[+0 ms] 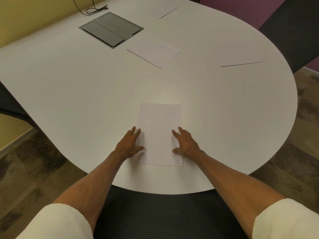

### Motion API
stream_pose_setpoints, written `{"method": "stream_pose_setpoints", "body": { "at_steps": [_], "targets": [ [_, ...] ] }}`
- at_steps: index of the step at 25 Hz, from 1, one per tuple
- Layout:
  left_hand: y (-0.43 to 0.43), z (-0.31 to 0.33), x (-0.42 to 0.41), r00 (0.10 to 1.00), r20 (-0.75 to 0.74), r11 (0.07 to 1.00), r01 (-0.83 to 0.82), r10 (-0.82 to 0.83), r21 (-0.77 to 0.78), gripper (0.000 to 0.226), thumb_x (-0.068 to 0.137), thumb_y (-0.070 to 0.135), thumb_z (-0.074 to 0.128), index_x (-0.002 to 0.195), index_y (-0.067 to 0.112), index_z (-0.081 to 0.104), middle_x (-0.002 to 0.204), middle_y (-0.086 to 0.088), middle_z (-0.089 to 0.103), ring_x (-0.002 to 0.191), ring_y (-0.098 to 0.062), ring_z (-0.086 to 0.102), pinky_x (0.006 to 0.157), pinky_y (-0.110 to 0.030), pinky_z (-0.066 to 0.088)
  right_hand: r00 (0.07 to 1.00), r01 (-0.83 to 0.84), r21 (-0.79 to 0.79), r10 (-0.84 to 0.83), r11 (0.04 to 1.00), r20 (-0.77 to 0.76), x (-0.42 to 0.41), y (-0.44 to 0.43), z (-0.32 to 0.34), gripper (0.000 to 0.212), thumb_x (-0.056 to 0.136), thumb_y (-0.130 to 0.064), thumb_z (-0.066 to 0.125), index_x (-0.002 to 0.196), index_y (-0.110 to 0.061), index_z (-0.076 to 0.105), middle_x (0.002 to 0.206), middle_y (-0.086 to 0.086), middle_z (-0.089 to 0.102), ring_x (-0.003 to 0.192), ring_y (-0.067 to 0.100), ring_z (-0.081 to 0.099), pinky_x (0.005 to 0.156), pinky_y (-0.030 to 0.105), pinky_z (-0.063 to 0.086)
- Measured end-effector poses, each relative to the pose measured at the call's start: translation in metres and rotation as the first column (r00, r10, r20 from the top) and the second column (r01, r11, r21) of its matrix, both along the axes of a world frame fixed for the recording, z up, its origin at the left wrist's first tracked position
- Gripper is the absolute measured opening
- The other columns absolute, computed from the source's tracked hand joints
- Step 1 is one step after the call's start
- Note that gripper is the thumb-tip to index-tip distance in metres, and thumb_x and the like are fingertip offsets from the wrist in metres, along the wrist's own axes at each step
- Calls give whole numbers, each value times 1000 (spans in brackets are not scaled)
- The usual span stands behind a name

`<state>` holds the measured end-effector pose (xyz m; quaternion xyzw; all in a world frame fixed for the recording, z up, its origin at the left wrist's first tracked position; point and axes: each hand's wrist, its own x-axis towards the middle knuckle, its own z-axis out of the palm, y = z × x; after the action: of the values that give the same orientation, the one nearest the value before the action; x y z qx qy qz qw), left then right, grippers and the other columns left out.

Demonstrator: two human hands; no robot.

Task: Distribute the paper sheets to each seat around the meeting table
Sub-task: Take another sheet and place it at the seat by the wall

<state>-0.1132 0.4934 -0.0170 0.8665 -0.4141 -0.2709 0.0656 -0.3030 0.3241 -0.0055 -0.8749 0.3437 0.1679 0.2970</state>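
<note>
Both hands, the left hand (129, 146) and the right hand (185, 144), lie flat with fingers spread on the near sheet (160, 125), gripping nothing, while sheets already lie at the right seat (236, 55) and the far seat (164, 11), and a middle sheet (153, 51) probably waits for a seat.

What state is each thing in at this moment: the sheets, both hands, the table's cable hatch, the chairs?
Near sheet: flat, at the near table edge, under both hands.
Middle sheet: flat, beside the hatch, untouched.
Right sheet: flat, before the right chair.
Far sheet: flat, untouched.
Left hand: open, fingers spread on the near sheet.
Right hand: open, likewise.
Cable hatch: closed.
Right chair: unoccupied.
Near chair: pushed under the table.
</note>
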Motion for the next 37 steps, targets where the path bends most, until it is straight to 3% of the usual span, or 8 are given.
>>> {"method": "stream_pose_setpoints", "body": {
  "at_steps": [8, 19, 37],
  "targets": [
    [6, 82, 3, 983, 186, 1000, 12, -8, -22, 79, 88, 47, 58, 150, 16, 22, 162, -4, 6, 148, -23, 12, 117, -47, 23, 996, -36, -190, 51, 981, 74, 7, -1, 55, 80, 91, -50, 53, 153, -22, 12, 162, 7, 4, 149, 28, 5, 117, 45, 20],
    [-35, 161, -45, 945, 326, 999, 30, -20, -25, 75, 88, 53, 54, 147, 17, 28, 161, -4, 9, 148, -23, 12, 118, -51, 14, 988, -62, -331, 104, 942, 110, -44, -38, 126, 76, 91, -56, 47, 152, -19, 19, 162, 7, 7, 149, 27, 7, 118, 44, 19],
    [-245, 201, -265, 933, 270, 971, -213, 236, -113, 80, 86, 61, 50, 149, 19, 23, 162, -3, 6, 149, -26, 7, 117, -54, 11, 948, -197, -390, 276, 900, 157, -198, -242, 177, 80, 89, -61, 45, 152, -23, 16, 162, 4, 7, 149, 24, 6, 117, 43, 19]
  ]
}}
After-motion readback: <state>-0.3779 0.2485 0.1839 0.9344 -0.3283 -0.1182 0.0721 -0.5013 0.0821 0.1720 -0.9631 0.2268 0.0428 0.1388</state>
